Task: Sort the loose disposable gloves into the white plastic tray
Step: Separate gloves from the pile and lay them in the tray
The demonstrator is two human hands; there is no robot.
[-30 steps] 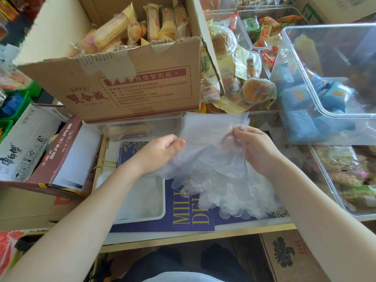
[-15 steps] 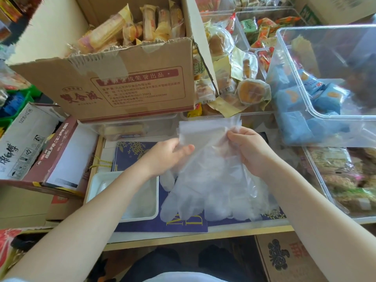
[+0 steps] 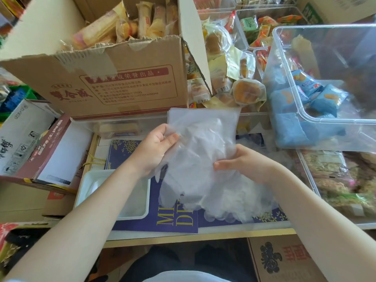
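Both hands up over the desk, working a bundle of clear disposable gloves. Left hand pinching the bundle's upper left edge, thumb on top, fingers curled behind the plastic. Right hand gripping the right side lower down, thumb pressed across the front, fingers hidden behind. Glove cuffs held upward, glove fingers hanging down onto a looser heap of gloves lying on the purple printed mat. White plastic tray down to the left, beneath the left forearm, well apart from the held bundle, something pale and filmy inside. Behind: cardboard box stuffed with wrapped snacks, clear bin of blue packets at right.
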